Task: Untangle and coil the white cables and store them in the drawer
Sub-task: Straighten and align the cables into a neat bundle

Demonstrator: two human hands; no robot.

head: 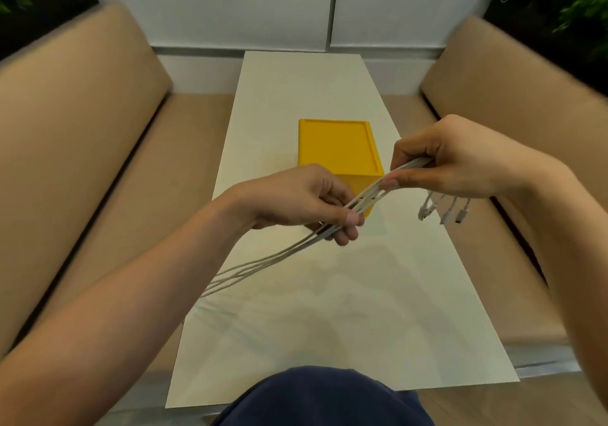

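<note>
Pinching the white cables (368, 195) taut between left hand (306, 200) and right hand (457, 159) above the surface (329, 294), before the yellow drawer (335, 144); best keeping strands parallel, sliding slowly, then looping evenly.
</note>
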